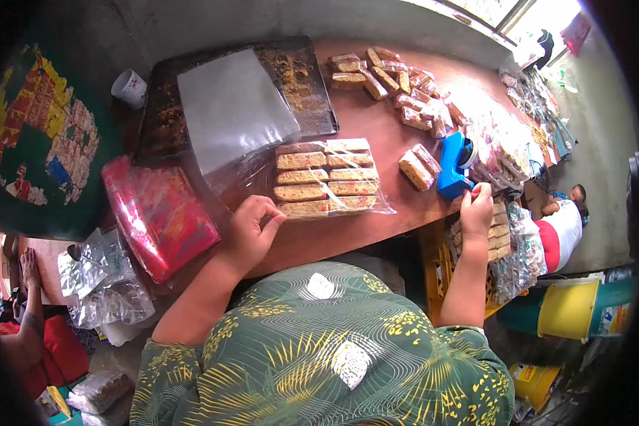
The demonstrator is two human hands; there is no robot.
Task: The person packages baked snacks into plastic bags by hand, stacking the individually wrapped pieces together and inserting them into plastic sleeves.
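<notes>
The pack [326,181] lies on the table [319,250], just in from the near edge and about midway between the two hands. It is a neat, roughly square block of pale golden slices, set in two columns side by side, with their long edges running left to right. The slices are browner along their edges and flecked with reddish bits. Clear, glossy film covers them, catching the light in streaks; it is creased, and a loose flap sticks out past the near right corner. The left hand [252,224] is at the pack's near left corner, fingers curled, thumb and forefinger a little apart at the tips; whether it grips the film I cannot tell. The right hand [478,206] is at the near end of the blue dispenser [451,167], its fingers bent in with the tips close together; whether it has hold of any tape I cannot tell. Between pack and dispenser sits a small bundle [419,167] of similar slices, tilted and wrapped. More wrapped slices [405,85] lie heaped on the far side. To the far left, clear sheets [234,106] lie across a dark, crumb-strewn tray [305,74], with a shiny red packet [162,216] nearer.
</notes>
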